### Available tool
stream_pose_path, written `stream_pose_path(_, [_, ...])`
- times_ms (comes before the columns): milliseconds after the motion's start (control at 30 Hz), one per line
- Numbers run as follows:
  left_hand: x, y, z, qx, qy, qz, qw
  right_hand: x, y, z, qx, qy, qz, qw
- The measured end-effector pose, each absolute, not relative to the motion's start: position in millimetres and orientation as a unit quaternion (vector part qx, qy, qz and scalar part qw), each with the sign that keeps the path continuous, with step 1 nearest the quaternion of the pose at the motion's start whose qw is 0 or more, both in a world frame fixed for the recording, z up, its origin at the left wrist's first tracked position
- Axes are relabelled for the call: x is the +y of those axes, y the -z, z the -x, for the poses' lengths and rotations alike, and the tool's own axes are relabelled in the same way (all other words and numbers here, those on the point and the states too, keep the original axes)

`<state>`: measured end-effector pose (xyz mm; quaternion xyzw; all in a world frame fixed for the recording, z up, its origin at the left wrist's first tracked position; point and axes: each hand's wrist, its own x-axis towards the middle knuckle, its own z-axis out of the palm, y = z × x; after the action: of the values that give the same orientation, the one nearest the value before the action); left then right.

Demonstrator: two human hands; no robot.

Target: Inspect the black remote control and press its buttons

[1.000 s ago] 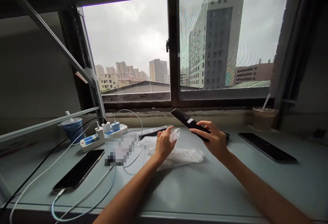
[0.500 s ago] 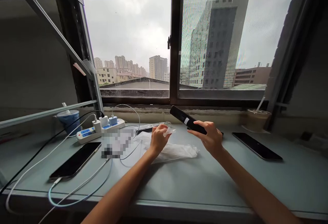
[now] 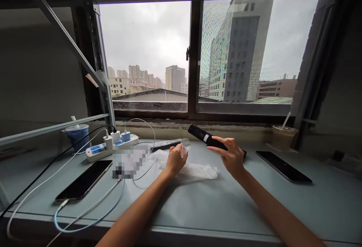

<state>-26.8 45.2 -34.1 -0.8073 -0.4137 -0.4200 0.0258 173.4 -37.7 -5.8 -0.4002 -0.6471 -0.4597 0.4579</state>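
Note:
My right hand (image 3: 231,156) grips a long black remote-like device (image 3: 204,137), tilted with its far end raised toward the window. My left hand (image 3: 175,159) is closed on a small piece of clear plastic film (image 3: 184,146) held just left of the device. Under both hands a crumpled clear plastic bag (image 3: 195,171) lies on the grey desk (image 3: 215,205). Another dark flat object (image 3: 166,143) lies behind my left hand.
A phone (image 3: 85,180) on a white cable lies at the left, near a power strip (image 3: 111,147) with chargers and a blue cup (image 3: 77,135). A second phone (image 3: 283,166) lies at the right, with an iced drink (image 3: 283,135) on the sill. A blurred patch sits mid-left.
My left hand has closed further on the plastic film and lowered slightly. The device in my right hand has dropped a little toward the desk. The view has shifted slightly.

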Motion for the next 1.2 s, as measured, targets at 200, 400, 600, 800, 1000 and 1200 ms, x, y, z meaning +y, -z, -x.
stream_pose_path(200, [38, 34, 25, -0.422, 0.403, 0.812, -0.009, -38, 5, -169, -0.641, 0.434, 0.401, 0.49])
stream_pose_path(400, [33, 29, 24, -0.4, 0.375, 0.836, 0.001, -36, 3, -166, -0.614, 0.345, 0.429, 0.565])
stream_pose_path(600, [34, 30, 22, -0.374, 0.38, 0.845, 0.028, -32, 5, -169, -0.595, 0.231, 0.442, 0.63])
stream_pose_path(800, [43, 35, 26, -0.404, 0.36, 0.84, 0.035, -24, 8, -168, -0.559, 0.071, 0.445, 0.697])
stream_pose_path(1000, [42, 34, 25, -0.415, 0.376, 0.827, 0.05, -23, 5, -161, -0.471, -0.118, 0.477, 0.733])
stream_pose_path(1200, [39, 29, 26, -0.404, 0.377, 0.832, 0.046, -25, 3, -164, -0.414, -0.164, 0.493, 0.748])
